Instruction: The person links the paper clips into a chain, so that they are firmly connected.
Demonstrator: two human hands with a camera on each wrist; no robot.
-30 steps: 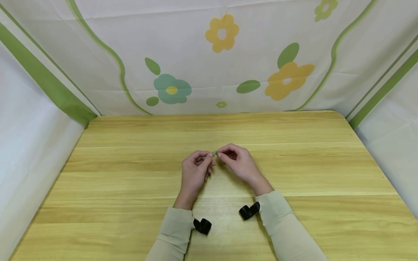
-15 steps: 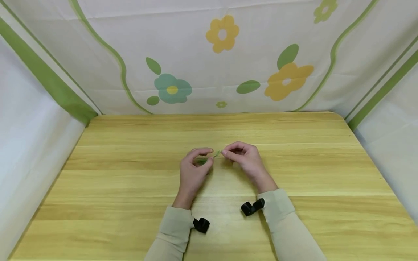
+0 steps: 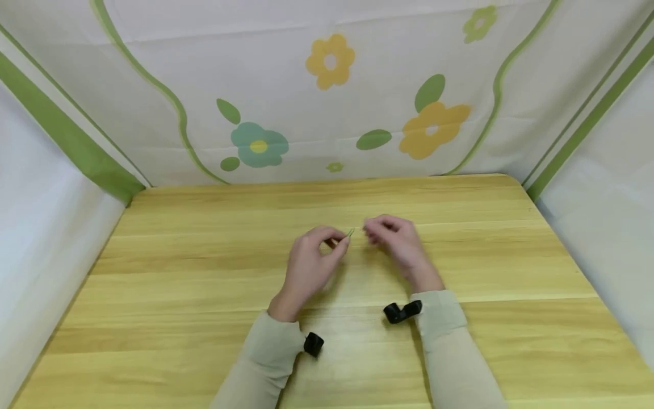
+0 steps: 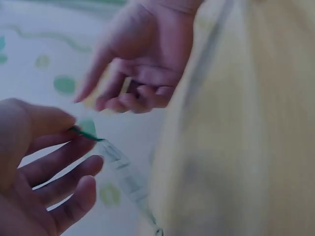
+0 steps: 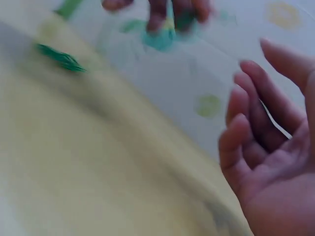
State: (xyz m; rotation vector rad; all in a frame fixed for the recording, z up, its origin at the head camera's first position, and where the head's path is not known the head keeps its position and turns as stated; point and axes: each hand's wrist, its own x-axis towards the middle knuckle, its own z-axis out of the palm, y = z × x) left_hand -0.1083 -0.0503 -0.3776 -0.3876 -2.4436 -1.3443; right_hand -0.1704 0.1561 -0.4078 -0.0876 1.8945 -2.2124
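Thumb and forefinger of my left hand (image 3: 313, 258) pinch a thin green cord (image 3: 351, 232), whose small loop stands up past the fingertips. In the left wrist view, a blurred, pale strip of looped strands (image 4: 125, 172) trails down from the pinched cord. A bundle of dark green strands (image 5: 61, 58) shows at the upper left of the right wrist view, close over the wood. My right hand (image 3: 401, 244) is a short way to the right, apart from the cord. Its thumb and forefinger are separated with nothing visible between them, and the other fingers are loosely bent.
Both hands are over a wood-grain table (image 3: 179, 318). A white curtain with printed flowers (image 3: 306, 113) closes off the back, and white cloth also hangs at both sides. Black wrist cameras (image 3: 314, 344) stick out inward from the sleeves.
Half a second ago the green strands spanned both hands' fingertips. My right hand has let go and moved right and away, while the left keeps its pinch. The head view has shifted slightly.
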